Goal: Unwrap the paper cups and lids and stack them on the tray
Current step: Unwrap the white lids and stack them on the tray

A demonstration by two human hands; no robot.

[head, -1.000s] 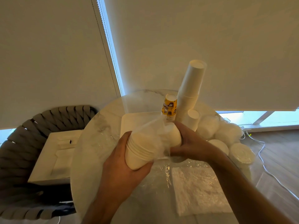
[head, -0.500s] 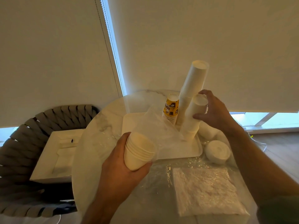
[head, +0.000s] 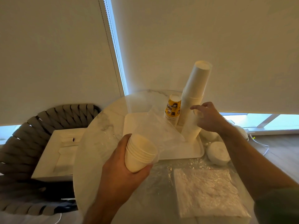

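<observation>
Nearest, the left hand [head: 123, 172] grips a short nested stack of cups [head: 140, 152] with its clear wrapper [head: 158, 131] trailing onto the tray [head: 182, 151]. Farther right, the right hand [head: 208, 118] – fingers loosely spread, holding nothing – touches the shorter cup stack [head: 190, 126] standing on the tray's far right, beside the tall cup stack [head: 196, 88].

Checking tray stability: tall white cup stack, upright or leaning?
Leaning. The tall white cup stack tilts right toward its top, base on the tray.

A home: marble table [head: 97, 126], woven chair [head: 24, 143], window blinds [head: 56, 54]
</observation>
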